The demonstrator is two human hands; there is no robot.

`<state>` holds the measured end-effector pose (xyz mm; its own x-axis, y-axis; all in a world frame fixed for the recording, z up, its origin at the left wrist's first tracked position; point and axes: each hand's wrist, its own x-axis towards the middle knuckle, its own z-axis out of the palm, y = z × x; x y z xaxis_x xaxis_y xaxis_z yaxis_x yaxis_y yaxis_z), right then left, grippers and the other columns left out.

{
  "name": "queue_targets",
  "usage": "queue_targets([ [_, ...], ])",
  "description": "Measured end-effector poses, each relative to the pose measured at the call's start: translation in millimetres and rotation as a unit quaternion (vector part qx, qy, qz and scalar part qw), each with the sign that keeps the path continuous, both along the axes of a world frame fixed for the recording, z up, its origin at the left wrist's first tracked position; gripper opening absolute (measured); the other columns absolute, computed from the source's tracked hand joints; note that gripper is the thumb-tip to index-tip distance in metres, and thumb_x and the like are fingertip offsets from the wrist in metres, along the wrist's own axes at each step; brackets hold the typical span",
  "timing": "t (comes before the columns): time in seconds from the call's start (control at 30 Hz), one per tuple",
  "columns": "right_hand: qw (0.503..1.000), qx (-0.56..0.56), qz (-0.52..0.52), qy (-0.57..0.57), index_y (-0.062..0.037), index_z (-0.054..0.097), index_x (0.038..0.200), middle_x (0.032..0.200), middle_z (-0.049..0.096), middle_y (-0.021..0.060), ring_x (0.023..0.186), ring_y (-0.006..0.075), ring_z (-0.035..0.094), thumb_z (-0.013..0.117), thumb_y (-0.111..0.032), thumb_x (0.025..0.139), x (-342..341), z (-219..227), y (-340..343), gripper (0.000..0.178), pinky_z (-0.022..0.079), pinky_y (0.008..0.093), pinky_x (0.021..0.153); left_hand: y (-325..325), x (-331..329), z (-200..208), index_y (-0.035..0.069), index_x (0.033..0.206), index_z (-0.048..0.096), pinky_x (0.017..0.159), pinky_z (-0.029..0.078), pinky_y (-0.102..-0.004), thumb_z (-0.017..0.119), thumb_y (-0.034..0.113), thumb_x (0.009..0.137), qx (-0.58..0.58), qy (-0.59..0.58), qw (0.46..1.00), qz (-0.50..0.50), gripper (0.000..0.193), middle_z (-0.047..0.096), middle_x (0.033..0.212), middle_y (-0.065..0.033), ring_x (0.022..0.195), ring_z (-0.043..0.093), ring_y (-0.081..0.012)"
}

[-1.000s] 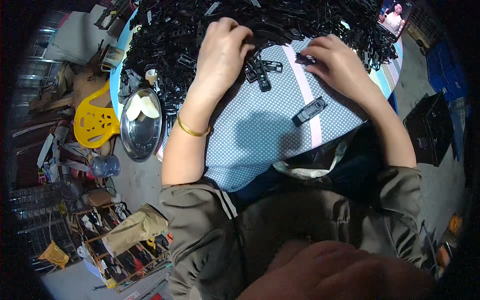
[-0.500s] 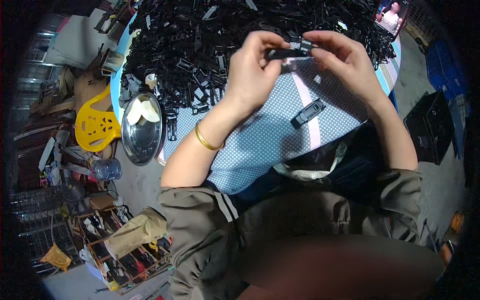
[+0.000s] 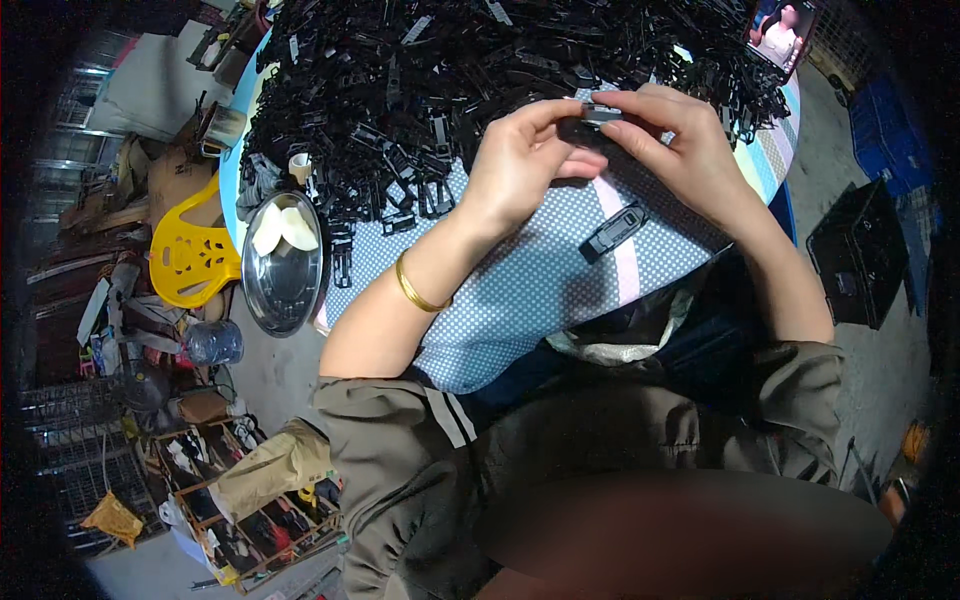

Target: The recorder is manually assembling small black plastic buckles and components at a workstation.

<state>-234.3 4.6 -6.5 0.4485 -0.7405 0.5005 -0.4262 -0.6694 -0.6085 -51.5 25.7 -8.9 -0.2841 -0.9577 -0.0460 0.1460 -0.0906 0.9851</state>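
Above the far part of the patterned cloth, my two hands meet at a small black part (image 3: 602, 115) with a silvery strip on it. My right hand (image 3: 685, 130) pinches it between thumb and fingers from the right. At its left end my left hand (image 3: 515, 165), with a gold bangle on the wrist, has its fingers closed on it. What lies inside the left fingers is partly hidden. Nearer me, a long black plastic piece with an oblong slot (image 3: 613, 234) rests on the blue dotted cloth (image 3: 480, 310). Just beyond my hands spreads a heap of similar black pieces (image 3: 390, 90).
An oval metal tray (image 3: 283, 300) with pale wedge-shaped pieces sits at the table's left edge, near a tape roll (image 3: 299, 166). A lit screen (image 3: 780, 38) stands far right. Left of the table is a yellow chair (image 3: 195, 250); a black box (image 3: 860, 255) is on the right floor.
Both hands have shifted slightly, and the small part has turned between the fingers. A dark piece visible under the left fingers before is now mostly hidden. The slotted piece stays on the cloth.
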Motion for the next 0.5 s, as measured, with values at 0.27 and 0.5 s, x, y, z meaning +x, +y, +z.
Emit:
queue_targets([
  [0.27, 0.999, -0.004, -0.015, -0.030, -0.0037, 0.060, 0.101, 0.079, 0.061, 0.0061, 0.063, 0.0102, 0.055, 0.064, -0.010, 0.074, 0.9, 3.7, 2.5, 0.028, 0.045, 0.0203, 0.057, -4.3, 5.3, -2.6, -0.007, 0.117, 0.041, 0.080, 0.050, -0.0237, 0.046, 0.001, 0.086, 0.030, 0.077, 0.997, -0.012, 0.033, 0.056, 0.101, -0.0152, 0.090, 0.059, -0.0185],
  [0.5, 0.997, -0.072, -0.012, 0.014, -0.0034, 0.063, 0.093, 0.076, 0.061, 0.0069, 0.062, 0.0128, 0.057, 0.066, -0.009, 0.072, 0.9, 0.5, 0.0, 0.022, 0.045, 0.0229, 0.055, -2.6, 5.6, -2.8, -0.007, 0.117, 0.042, 0.080, 0.050, -0.0250, 0.042, 0.003, 0.088, 0.047, 0.057, 0.997, -0.003, 0.030, 0.056, 0.102, -0.0170, 0.088, 0.060, -0.0197],
])
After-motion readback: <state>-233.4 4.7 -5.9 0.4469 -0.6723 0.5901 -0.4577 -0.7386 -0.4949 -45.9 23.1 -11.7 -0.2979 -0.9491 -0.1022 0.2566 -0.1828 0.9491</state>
